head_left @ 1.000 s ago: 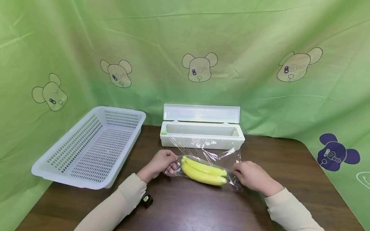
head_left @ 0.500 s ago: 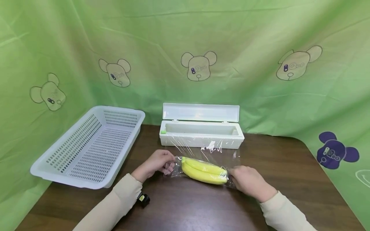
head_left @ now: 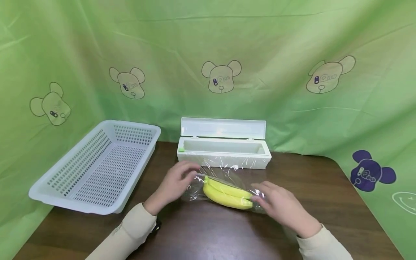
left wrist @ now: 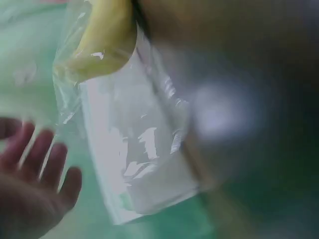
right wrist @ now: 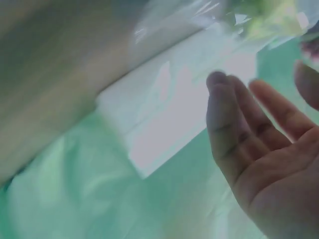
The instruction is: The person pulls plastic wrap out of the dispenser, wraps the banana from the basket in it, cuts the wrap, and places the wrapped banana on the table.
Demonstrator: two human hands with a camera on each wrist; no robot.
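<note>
Two joined yellow bananas (head_left: 227, 194) lie on the dark table, wrapped around by clear plastic film (head_left: 196, 191) that spreads behind them toward a white box. By their stem end is the left hand (head_left: 172, 186), its fingers loose and apart; in the left wrist view that hand (left wrist: 37, 184) holds nothing, beside the film. At the other end the right hand (head_left: 284, 204) has its fingers extended over the film's edge. The right wrist view shows this hand (right wrist: 274, 144) with relaxed, nearly straight fingers and an empty palm; whether its fingertips touch the film is unclear.
Behind the bananas stands a long white box (head_left: 224, 160) with its lid (head_left: 224, 128) raised. A white perforated basket (head_left: 133, 180) stands at the left. Green cloth (head_left: 169, 43) with printed bear heads hangs around the table (head_left: 221, 238).
Both hands have let go of the film ends and their fingers have spread. The left hand has risen slightly. The film around the bananas has loosened; the bananas have barely moved.
</note>
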